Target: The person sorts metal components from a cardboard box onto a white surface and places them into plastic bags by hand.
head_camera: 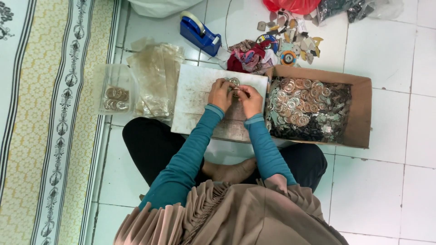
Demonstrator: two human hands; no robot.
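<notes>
Person seated cross-legged on tiled floor, teal sleeves. Left hand (220, 94) & right hand (249, 99) pinched together on small metal ring (234, 81), held just above white board (195, 97). Right: cardboard box (361, 113) w/ rings. Beyond: blue tape dispenser (200, 34).

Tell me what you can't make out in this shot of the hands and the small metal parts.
Head view only:
- Small metal piece between left hand and right hand: mostly hidden by fingers; grip unclear.
- Cardboard box contents: too small to tell.
- Red bag: cut off by top edge.
</notes>
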